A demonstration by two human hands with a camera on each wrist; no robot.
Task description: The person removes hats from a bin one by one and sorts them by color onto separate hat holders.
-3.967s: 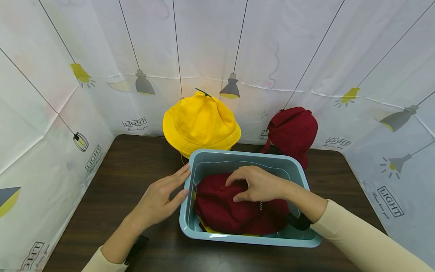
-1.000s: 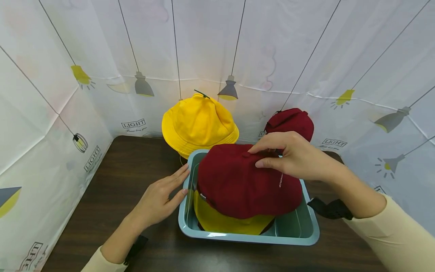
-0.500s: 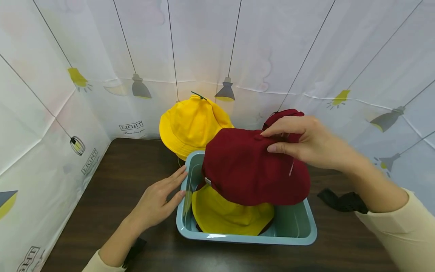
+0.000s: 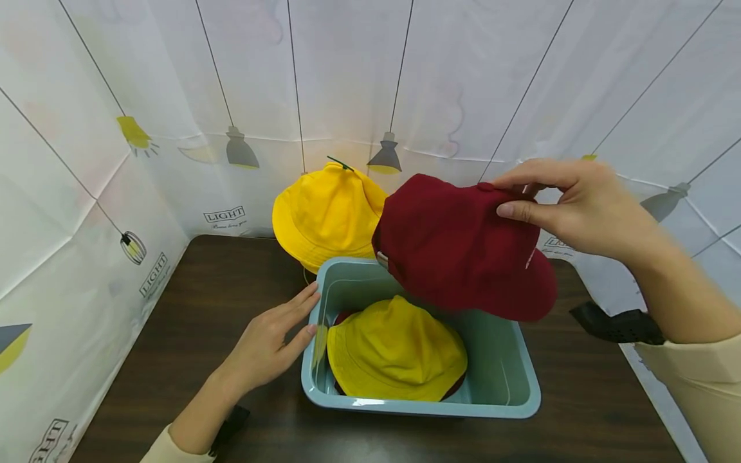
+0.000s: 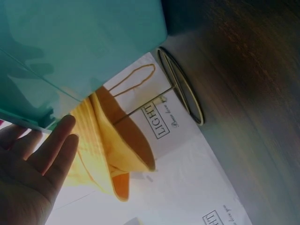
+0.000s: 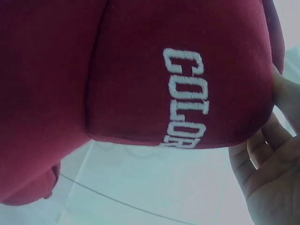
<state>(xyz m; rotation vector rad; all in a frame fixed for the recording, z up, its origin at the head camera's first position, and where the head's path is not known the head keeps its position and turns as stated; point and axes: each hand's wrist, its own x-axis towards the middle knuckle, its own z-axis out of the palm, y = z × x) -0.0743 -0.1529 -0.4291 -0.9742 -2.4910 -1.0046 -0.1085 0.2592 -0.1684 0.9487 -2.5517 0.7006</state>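
Observation:
My right hand [image 4: 585,206] pinches a dark red baseball cap [image 4: 457,244] near its top button, holding it above the right back of a light blue plastic bin [image 4: 503,360]. White letters reading COLOR show on the cap's front [image 6: 187,98] in the right wrist view. A yellow bucket hat [image 4: 399,354] lies in the bin, with dark red fabric peeking out from beneath it. Fingers straight, my left hand [image 4: 272,341] rests against the bin's left rim; the left wrist view shows its fingertips [image 5: 65,124] right at the bin's edge.
Behind the bin, another yellow bucket hat [image 4: 330,218] sits on a wire stand with a round metal base [image 5: 180,84]. The dark wooden table [image 4: 243,283] meets a white lamp-printed curtain [image 4: 463,77] at the back and sides. The held cap hides the second red cap behind.
My right hand has lifted the red cap up out of the bin and carried it back and to the right, uncovering the yellow hat. My left hand has stayed at the rim.

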